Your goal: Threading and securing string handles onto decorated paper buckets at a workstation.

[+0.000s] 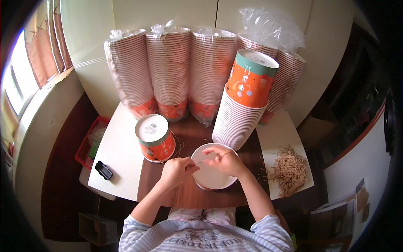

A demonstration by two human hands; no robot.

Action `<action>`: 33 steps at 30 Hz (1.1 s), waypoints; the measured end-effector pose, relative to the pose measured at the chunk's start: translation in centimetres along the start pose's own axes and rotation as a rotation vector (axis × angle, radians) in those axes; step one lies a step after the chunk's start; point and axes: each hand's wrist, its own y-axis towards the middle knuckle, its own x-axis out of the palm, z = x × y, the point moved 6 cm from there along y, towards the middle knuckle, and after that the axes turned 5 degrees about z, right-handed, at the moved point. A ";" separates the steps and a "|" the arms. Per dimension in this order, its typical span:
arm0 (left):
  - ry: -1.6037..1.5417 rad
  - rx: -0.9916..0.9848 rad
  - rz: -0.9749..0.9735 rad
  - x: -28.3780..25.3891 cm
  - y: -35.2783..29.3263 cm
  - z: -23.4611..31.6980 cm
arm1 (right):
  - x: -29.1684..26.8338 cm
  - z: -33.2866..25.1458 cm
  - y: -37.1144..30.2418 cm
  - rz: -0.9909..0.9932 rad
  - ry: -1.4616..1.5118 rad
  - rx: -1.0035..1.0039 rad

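An open white paper bucket (215,181) stands upright at the front of the table, its inside facing up. Above its left rim my left hand (175,171) is closed, pinching a thin tan string (200,163) between thumb and forefinger. My right hand (226,161) hovers over the bucket with curled fingers, and a strand of the string shows along them. To the left of the hands, an orange and green paper bucket (156,148) stands upside down, with loops of string beside it.
Behind my right hand rises a tall stack of nested buckets (240,119), topped by an orange one. Several plastic-wrapped stacks (170,71) line the wall. A tan string heap (289,171) lies at right, a small black case (104,170) at left. A red basket (86,145) stands beyond.
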 end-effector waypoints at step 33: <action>-0.416 -0.054 -0.020 4.1 4.3 -6.6 | 2.1 6.6 2.9 0.070 -0.314 0.233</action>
